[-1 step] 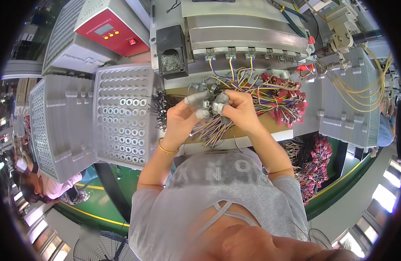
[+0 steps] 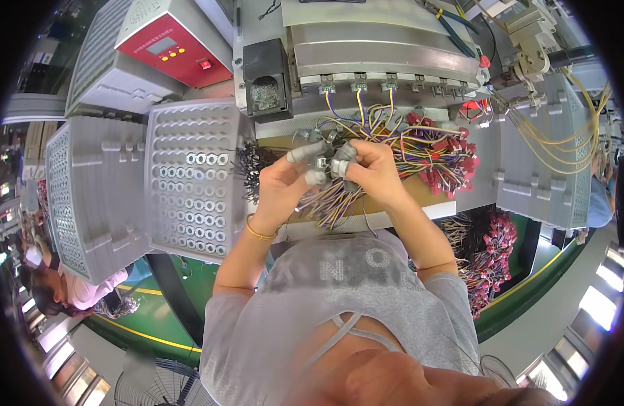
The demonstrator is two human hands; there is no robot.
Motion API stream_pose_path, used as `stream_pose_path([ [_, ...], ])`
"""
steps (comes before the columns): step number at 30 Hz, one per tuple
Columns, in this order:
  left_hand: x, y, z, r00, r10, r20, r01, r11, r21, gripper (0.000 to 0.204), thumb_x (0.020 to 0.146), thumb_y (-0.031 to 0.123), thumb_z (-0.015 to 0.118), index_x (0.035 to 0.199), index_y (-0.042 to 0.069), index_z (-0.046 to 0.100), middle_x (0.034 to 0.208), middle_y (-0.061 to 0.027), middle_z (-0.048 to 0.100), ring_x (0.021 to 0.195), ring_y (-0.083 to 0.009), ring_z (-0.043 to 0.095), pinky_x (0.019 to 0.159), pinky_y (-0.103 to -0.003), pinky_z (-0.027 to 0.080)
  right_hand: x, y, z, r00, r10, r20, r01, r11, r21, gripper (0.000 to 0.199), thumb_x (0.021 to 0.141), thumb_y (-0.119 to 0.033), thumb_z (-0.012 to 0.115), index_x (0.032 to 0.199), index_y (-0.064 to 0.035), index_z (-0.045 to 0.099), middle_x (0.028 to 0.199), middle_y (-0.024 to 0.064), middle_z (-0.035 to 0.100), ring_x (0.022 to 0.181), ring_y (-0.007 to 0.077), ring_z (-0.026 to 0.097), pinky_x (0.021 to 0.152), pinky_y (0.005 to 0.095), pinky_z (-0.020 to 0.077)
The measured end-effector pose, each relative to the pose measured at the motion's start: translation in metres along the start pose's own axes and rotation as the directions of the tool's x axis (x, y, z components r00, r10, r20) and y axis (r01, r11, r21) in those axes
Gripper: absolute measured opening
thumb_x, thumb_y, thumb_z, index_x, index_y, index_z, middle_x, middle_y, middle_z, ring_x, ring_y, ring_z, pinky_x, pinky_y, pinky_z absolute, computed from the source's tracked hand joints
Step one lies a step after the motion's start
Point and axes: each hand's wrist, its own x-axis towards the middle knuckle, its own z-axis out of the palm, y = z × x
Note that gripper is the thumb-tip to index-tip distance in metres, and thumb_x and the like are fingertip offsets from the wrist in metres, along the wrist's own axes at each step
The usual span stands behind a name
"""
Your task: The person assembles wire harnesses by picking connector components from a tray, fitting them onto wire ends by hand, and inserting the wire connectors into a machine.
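Note:
My left hand [image 2: 281,184] and my right hand [image 2: 374,170] meet above the bench, fingertips covered in grey finger cots. Together they pinch a small grey part [image 2: 323,164] with striped wires [image 2: 336,203] trailing down from it. A gold bangle sits on my left wrist. Just beyond my right hand lies a heap of wire harnesses with red connectors [image 2: 447,159]. Coloured leads run from the heap up to the sockets of a grey machine [image 2: 386,51].
A grey perforated tray [image 2: 190,203] holding metal rings lies left of my hands, with another grey tray [image 2: 82,196] beyond it. A red-faced control box [image 2: 166,44] and a black bin of metal bits [image 2: 266,84] stand behind. More red-connector harnesses [image 2: 488,260] hang at right. Another person [image 2: 61,291] sits lower left.

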Motion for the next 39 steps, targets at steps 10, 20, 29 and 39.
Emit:
stream_pose_path([
  [10,0.002,0.004,0.007,0.992,0.064,0.11,-0.06,0.997,-0.043,0.041,0.077,-0.003,0.059,0.116,-0.004,0.048,0.11,-0.0083,0.055,0.097,-0.0126,0.052,0.081,-0.026,0.044,0.0,-0.002,-0.002,1.0,0.003,0.001,-0.003,0.995,0.1,0.005,0.072,0.0,0.057,0.068,-0.0019,0.055,0.06,-0.0045,0.052,0.054,0.001,0.042,0.046,0.0178,0.0319],
  [20,0.002,0.006,0.014,0.993,0.1,0.058,-0.102,0.994,0.046,0.038,0.076,-0.004,0.06,0.113,-0.002,0.052,0.108,-0.0067,0.056,0.095,-0.0117,0.052,0.082,-0.026,0.043,-0.005,-0.001,-0.017,0.999,-0.04,0.018,0.041,0.994,-0.102,0.004,0.07,0.002,0.056,0.068,-0.0004,0.053,0.059,-0.0044,0.05,0.052,0.0008,0.041,0.044,0.0182,0.0309],
  [29,0.002,0.007,0.016,0.978,0.197,0.064,-0.206,0.893,0.4,0.04,0.071,0.001,0.063,0.11,0.005,0.057,0.1,-0.0089,0.061,0.087,-0.012,0.057,0.076,-0.023,0.044,-0.008,0.0,-0.018,0.997,-0.072,0.007,0.071,0.969,-0.235,0.009,0.067,-0.004,0.061,0.068,0.0003,0.052,0.058,-0.0026,0.045,0.057,0.0026,0.039,0.048,0.0216,0.0341],
  [39,0.003,0.001,0.017,0.999,-0.006,-0.036,0.01,0.993,0.114,0.021,0.079,-0.002,0.056,0.1,-0.005,0.057,0.094,-0.0081,0.061,0.083,-0.0123,0.057,0.073,-0.025,0.047,-0.014,0.007,0.0,0.98,-0.196,-0.035,0.168,0.907,-0.385,0.008,0.068,-0.003,0.055,0.064,-0.0004,0.049,0.051,-0.0038,0.042,0.049,0.0018,0.034,0.042,0.0207,0.0273],
])
